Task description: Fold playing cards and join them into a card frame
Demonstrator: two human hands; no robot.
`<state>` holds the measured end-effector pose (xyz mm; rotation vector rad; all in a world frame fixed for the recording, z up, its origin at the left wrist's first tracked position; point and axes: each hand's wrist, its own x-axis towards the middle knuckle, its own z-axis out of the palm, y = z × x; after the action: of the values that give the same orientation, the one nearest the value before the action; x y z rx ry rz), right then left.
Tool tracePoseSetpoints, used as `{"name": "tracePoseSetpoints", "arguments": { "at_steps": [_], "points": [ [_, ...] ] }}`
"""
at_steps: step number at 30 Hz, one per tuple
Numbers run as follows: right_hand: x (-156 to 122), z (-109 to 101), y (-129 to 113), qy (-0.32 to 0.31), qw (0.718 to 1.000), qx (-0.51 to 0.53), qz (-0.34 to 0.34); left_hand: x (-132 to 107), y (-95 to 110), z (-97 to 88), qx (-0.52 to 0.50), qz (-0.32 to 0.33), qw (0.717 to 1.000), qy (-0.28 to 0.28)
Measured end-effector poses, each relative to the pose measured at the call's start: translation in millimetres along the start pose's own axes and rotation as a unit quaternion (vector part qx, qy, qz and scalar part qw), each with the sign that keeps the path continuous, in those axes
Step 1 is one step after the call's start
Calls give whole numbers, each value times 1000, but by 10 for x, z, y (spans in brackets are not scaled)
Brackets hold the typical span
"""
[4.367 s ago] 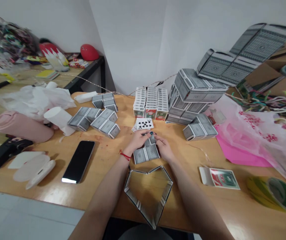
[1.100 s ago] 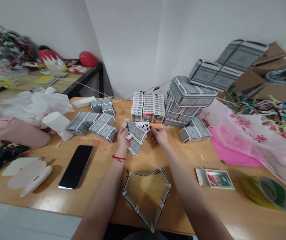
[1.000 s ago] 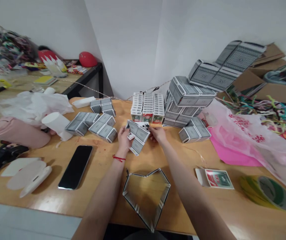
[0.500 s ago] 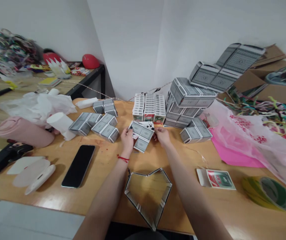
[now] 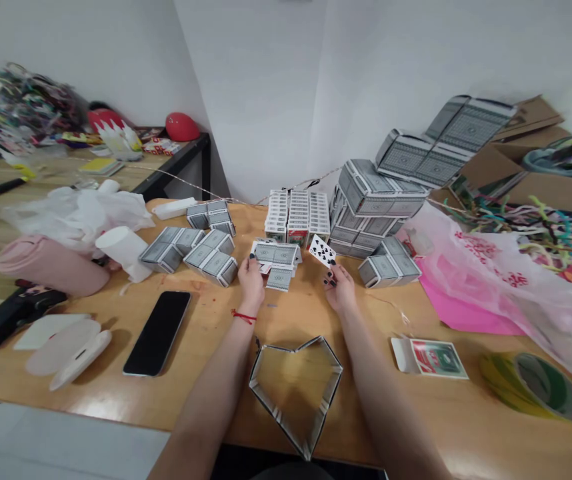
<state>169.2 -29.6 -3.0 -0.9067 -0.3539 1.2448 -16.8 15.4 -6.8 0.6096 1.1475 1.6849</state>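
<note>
My left hand (image 5: 252, 283) pinches the left side of a flat piece made of joined playing cards (image 5: 277, 257), grey patterned backs up, with some card faces showing at its edges. My right hand (image 5: 339, 283) holds a single playing card (image 5: 322, 252), its face with black spade pips turned up, a little right of that piece. Behind them stand stacked rows of card boxes (image 5: 298, 212). Nearer to me, between my forearms, a heart-shaped frame (image 5: 333, 385) of folded cards stands on the table.
At right rises a tall stack of grey card blocks (image 5: 385, 190), its top leaning right. Several card blocks (image 5: 211, 257) sit at left beside a paper roll (image 5: 122, 250). A phone (image 5: 159, 333), an opened card box (image 5: 439, 358) and yellow-green tape (image 5: 533, 387) lie nearer.
My right hand has moved right, away from the joined cards, and now holds a spade card face up. The joined piece has turned to lie straighter in my left hand.
</note>
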Motion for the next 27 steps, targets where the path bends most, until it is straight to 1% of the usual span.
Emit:
{"name": "tracePoseSetpoints", "arguments": {
  "at_steps": [2,5,8,11,14,20,24,27],
  "points": [
    [-59,-29,-18,-16,1000,-6,13,18,27,-9,-31,-22,999,-6],
    [-157,-31,-25,-78,995,-54,37,67,48,-32,-61,-42,997,-1],
    [-245,7,-13,-155,980,-112,54,111,40,-49,-77,-61,995,8],
    [-294,41,0,-190,968,-151,65,124,25,-49,-69,-72,995,19],
    [-296,43,9,-189,966,-165,65,113,25,-37,-55,-69,996,21],
    [-273,14,28,-172,972,-155,48,64,53,-16,-33,-49,998,11],
    [-271,1,16,-152,980,-127,27,33,58,-2,-26,-14,1000,6],
    [-260,-15,3,-132,985,-110,23,31,52,0,-20,-10,1000,3]
  ]
}}
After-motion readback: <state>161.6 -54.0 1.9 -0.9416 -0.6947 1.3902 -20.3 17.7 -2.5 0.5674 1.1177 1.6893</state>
